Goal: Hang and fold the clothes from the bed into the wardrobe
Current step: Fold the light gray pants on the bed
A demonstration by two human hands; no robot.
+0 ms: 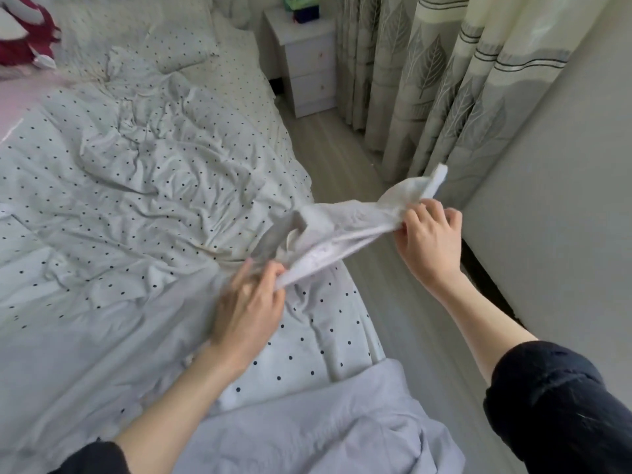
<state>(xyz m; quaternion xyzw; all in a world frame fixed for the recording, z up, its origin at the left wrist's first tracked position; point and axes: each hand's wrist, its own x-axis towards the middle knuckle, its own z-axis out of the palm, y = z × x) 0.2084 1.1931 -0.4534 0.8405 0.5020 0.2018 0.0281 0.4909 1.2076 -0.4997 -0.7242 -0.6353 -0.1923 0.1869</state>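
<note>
left hand (248,307), right hand (429,239), stretching white garment (337,230), possibly unlabelled

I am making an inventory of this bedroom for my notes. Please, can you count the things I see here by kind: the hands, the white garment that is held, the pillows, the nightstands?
Hands: 2, left hand and right hand, both gripping the garment
White garment: 1
Pillow: 1 clearly visible
Nightstand: 1
Total: 5
</note>
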